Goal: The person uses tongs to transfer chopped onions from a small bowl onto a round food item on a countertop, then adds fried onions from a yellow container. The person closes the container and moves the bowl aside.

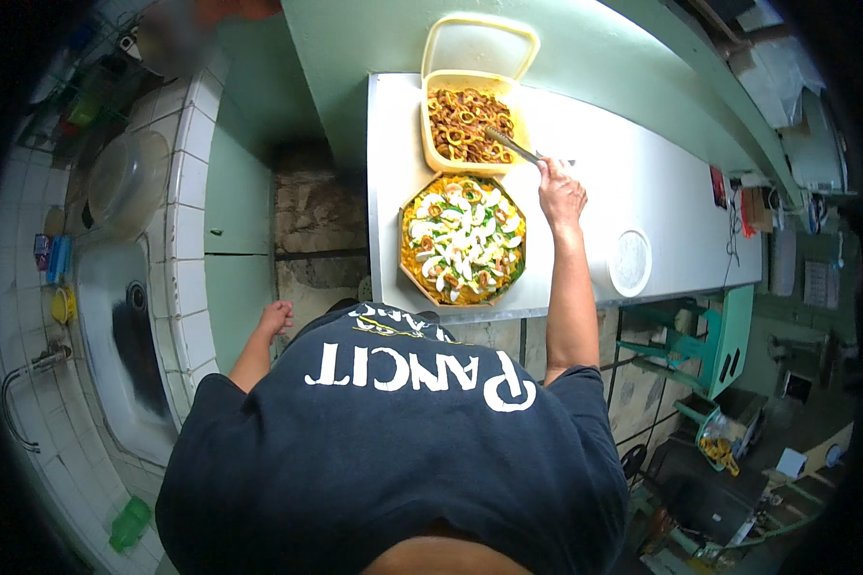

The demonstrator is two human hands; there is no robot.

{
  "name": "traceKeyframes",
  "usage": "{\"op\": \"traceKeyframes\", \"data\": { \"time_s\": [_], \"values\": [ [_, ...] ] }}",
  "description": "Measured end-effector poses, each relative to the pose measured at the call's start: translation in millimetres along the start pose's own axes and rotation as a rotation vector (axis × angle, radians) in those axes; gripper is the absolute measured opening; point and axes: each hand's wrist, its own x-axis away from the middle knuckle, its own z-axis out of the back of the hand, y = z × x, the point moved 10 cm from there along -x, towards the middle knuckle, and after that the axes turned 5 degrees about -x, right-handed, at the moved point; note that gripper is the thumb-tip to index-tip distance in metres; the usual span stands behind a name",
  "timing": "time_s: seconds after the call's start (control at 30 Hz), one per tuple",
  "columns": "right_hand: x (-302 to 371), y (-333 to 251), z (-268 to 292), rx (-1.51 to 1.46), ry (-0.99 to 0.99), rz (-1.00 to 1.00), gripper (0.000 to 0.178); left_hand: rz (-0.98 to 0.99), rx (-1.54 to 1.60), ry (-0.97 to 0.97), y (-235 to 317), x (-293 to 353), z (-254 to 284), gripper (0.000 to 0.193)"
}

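Observation:
My right hand [561,195] is closed round the handle of metal tongs [511,144]. The tongs' tips reach into a yellowish plastic tub [438,165] of brown saucy food with pale rings, possibly squid [457,120]. Its hinged-up or propped lid [482,34] stands behind it. Just in front of the tub sits an octagonal tray [406,271] of orange noodles topped with white egg pieces, green leaves and a few brown rings [470,240]. My left hand [278,316] hangs low beside my body, away from the table, its fingers curled in with nothing visible in them.
Both containers stand on a white table [585,125] against a green wall. A round white lid or dish [630,263] lies near its front edge at right. To the left is a tiled counter with a sink [115,326] and a clear basin [129,182]. A green shelf [729,335] stands at right.

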Motion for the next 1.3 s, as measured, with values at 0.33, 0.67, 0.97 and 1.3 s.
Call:
{"op": "traceKeyframes", "data": {
  "time_s": [0.33,0.67,0.97,1.3],
  "values": [
    [-53.7,13.7,-10.8,0.023,-0.172,-0.189,0.027,0.055,-0.011,0.036,-20.7,30.1,6.0,0.026],
    [-87.2,-23.8,-28.7,0.132,-0.154,-0.023,0.028,0.036,0.122,0.041,-22.9,-0.9,2.6,0.024],
    [-91.0,-17.1,-53.1,0.119,-0.345,-0.108,0.03,-0.462,-0.231,0.479,127.2,48.0,26.5,0.032],
    [-75.0,-15.5,-4.6,0.041,-0.118,-0.081,0.026,-1.416,-0.754,0.597,584.2,197.5,-101.0,0.075]
  ]
}}
